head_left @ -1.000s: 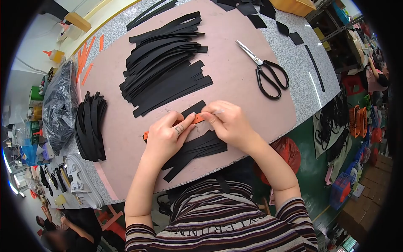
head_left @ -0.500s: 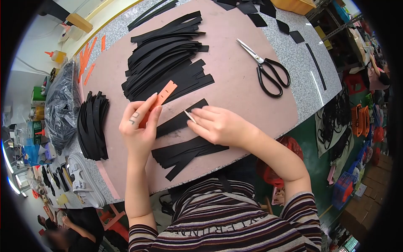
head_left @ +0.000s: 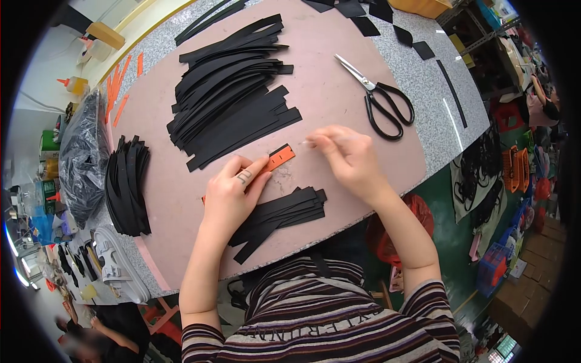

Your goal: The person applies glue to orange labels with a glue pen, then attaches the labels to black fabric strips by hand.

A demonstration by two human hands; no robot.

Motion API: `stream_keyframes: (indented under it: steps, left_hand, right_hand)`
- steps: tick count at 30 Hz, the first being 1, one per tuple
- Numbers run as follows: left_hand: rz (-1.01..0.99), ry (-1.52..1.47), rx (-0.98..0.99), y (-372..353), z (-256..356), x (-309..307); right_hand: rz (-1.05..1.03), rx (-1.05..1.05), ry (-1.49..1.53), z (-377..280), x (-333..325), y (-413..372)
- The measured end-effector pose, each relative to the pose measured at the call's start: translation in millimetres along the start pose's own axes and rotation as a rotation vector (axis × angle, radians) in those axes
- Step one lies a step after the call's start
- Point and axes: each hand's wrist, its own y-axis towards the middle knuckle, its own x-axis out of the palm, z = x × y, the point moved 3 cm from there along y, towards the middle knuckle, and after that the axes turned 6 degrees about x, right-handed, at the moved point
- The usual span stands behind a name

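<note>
My left hand (head_left: pixel 236 187) is closed on an orange slotted strip (head_left: pixel 281 158), which lies over a black strip on the pink mat (head_left: pixel 327 78). To its right, my right hand (head_left: pixel 348 154) pinches a small pale pointed tool (head_left: pixel 307 143), partly blurred, just off the strip's end. A large pile of black strips (head_left: pixel 230 91) lies beyond my hands. A smaller group of black strips (head_left: pixel 281 215) is nearer to me, beside my left hand.
Black-handled scissors (head_left: pixel 375 97) lie at the right of the mat. Another black strip bundle (head_left: pixel 128 184) is at the left, by a dark plastic bag (head_left: pixel 88 163). Black diamond-shaped pieces (head_left: pixel 402 35) lie at the far right. A person (head_left: pixel 106 339) is at lower left.
My left hand has lowered the orange strip onto the black strip. My right hand has moved right, away from the black strip, with the pale tool.
</note>
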Motion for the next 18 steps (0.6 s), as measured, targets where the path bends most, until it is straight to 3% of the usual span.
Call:
stream_keyframes:
  steps: [2,5,18]
  left_hand:
    - [-0.006,-0.007,-0.013,0,-1,0]
    - [-0.013,-0.021,-0.017,1,-2,0]
    - [-0.008,-0.086,-0.016,3,-4,-2]
  right_hand:
    - [-0.038,-0.024,0.045,-1,21,7]
    - [-0.096,-0.246,-0.046,-7,40,15]
    - [-0.238,-0.239,-0.088,-11,41,18]
